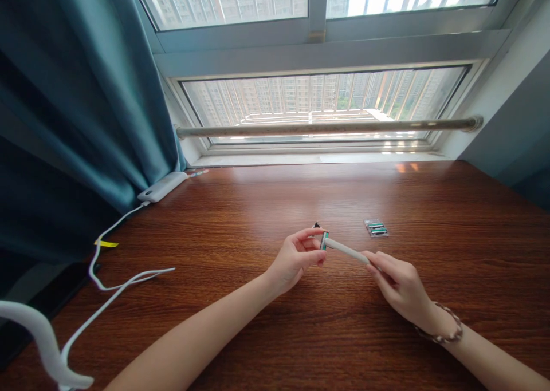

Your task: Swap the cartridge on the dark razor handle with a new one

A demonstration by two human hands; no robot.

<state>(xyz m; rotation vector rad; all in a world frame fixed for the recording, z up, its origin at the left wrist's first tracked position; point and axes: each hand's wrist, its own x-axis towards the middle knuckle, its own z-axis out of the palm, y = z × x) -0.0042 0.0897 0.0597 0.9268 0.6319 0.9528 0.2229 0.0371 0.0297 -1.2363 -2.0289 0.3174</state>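
Observation:
Between the thumb and fingers of my left hand (298,257) is a green and black razor head (324,241), gripped at its two ends. A white razor handle (347,249) meets the back of that head. The handle's other end sits in the closed fingers of my right hand (397,282). Whether head and handle are locked together I cannot tell. A small dark object (317,225) shows just behind my left fingers, mostly hidden. To the right, a clear pack of razor cartridges (376,228) with green strips lies on the table.
The brown wooden table (240,208) runs back to a window with a metal rail (326,129) across it. A white power bank (163,187) with a white cable (97,259) lies at left beside a blue curtain (124,93). A white curved tube (38,334) stands at lower left.

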